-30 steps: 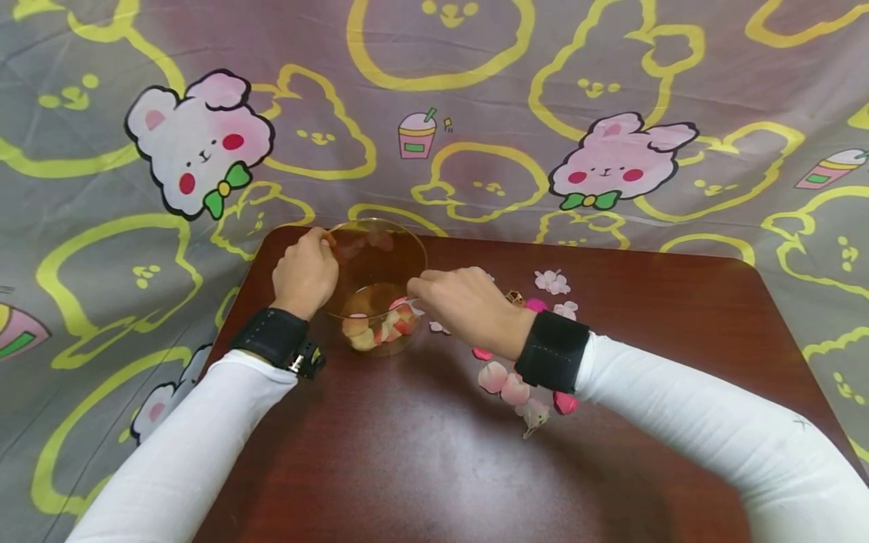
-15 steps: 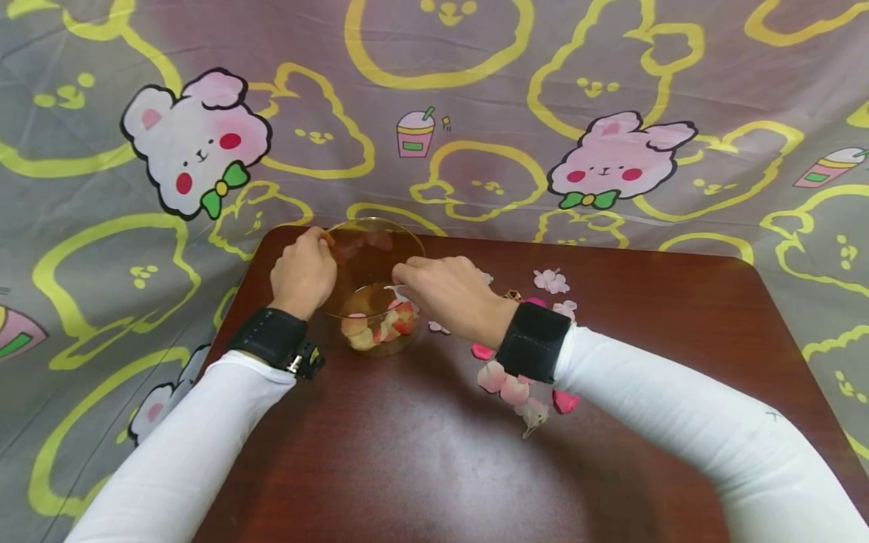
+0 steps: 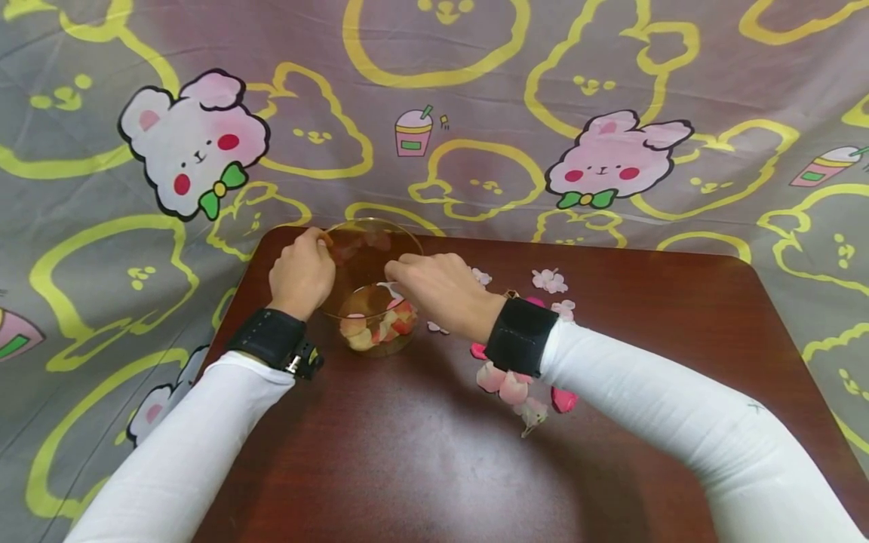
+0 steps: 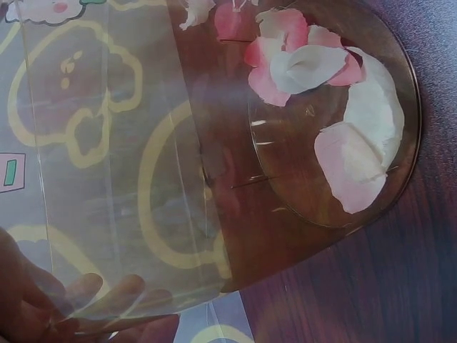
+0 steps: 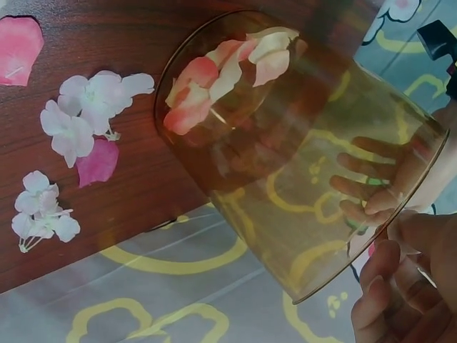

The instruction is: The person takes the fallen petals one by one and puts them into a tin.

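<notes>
An amber clear glass vase [image 3: 380,260], wide and open-topped, stands at the table's far left. Petals [image 4: 357,164] in pink, red and cream lie on its bottom. My left hand [image 3: 302,274] holds the vase's rim on the left, its fingers [image 5: 360,171] visible through the glass in the right wrist view. Above the rim's right side is my right hand [image 3: 441,290], with thumb and fingers drawn together. They pinch a small white piece [image 3: 390,289], petal-like, mostly hidden by the hand.
Pink petals [image 3: 512,388], a whitish flower [image 3: 532,415] and pale flower clusters [image 3: 550,280] lie right of the vase on the dark wooden table [image 3: 407,452]. Behind the table hangs a patterned cloth [image 3: 489,98]. Black bands [image 3: 523,337] circle both wrists.
My right hand has moved left, from the vase's right edge to over its opening, with the white piece in its fingers. My left hand stays at the rim.
</notes>
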{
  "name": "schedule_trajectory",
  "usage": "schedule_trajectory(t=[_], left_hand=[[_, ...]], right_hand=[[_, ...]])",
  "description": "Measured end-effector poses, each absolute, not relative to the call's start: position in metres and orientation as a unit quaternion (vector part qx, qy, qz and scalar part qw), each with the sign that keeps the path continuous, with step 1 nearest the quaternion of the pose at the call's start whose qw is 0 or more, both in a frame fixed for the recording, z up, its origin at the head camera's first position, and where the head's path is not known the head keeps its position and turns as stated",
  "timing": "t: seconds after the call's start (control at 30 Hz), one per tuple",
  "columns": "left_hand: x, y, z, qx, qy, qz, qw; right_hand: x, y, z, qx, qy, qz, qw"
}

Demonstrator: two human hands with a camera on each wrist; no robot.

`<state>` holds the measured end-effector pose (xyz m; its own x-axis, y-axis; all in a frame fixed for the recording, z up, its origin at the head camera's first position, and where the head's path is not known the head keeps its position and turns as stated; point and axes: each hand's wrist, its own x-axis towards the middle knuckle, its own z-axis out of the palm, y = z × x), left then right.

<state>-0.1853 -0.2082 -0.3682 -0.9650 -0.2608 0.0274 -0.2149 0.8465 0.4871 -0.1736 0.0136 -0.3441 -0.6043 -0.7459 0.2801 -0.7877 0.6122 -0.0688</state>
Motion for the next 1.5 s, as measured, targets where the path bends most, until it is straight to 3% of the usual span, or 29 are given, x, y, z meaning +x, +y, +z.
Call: schedule_trajectory(t=[0.87, 1.5], left_hand=[[-0.186, -0.208, -0.369, 0.126, -0.959, -0.251, 0.045], [-0.186, -0.209, -0.368, 0.125, -0.958, -0.255, 0.046]], right_hand=[[-0.173, 0.02, -0.341, 0.421, -0.896, 0.099, 0.105], [-0.17, 0.061, -0.347, 0.393, -0.91, 0.1, 0.086]])
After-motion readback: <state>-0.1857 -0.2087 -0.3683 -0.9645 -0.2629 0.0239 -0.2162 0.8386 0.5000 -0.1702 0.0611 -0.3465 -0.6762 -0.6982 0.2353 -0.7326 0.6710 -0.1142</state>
